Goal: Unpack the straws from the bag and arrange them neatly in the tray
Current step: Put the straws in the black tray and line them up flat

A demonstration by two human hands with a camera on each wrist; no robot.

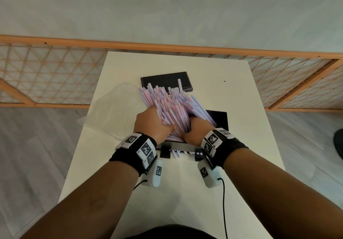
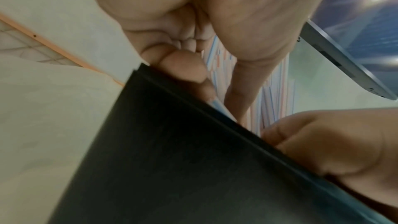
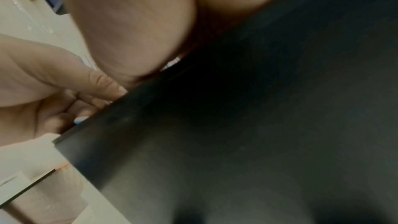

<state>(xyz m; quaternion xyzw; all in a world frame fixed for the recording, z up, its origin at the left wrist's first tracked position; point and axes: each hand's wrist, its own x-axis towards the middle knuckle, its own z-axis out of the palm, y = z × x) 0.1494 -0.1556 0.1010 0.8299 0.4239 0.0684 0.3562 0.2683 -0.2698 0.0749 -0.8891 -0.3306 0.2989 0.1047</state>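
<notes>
A thick bundle of pink-and-blue striped straws (image 1: 167, 105) fans upward and away from me over a black tray (image 1: 220, 119) in the middle of the white table. My left hand (image 1: 151, 123) grips the bundle's left side and my right hand (image 1: 197, 127) grips its right side, both low at the tray's near end. In the left wrist view the straws (image 2: 273, 98) run between my curled fingers (image 2: 183, 69) above the tray's dark wall (image 2: 172, 159). The right wrist view is mostly filled by that dark wall (image 3: 258, 125). A few straw ends (image 1: 178, 153) show at the tray's near edge.
A crumpled clear plastic bag (image 1: 111, 108) lies on the table (image 1: 241, 99) left of the tray. A second flat black tray (image 1: 163, 79) sits behind the straws. A wooden lattice screen (image 1: 55, 75) stands past the table's far edge.
</notes>
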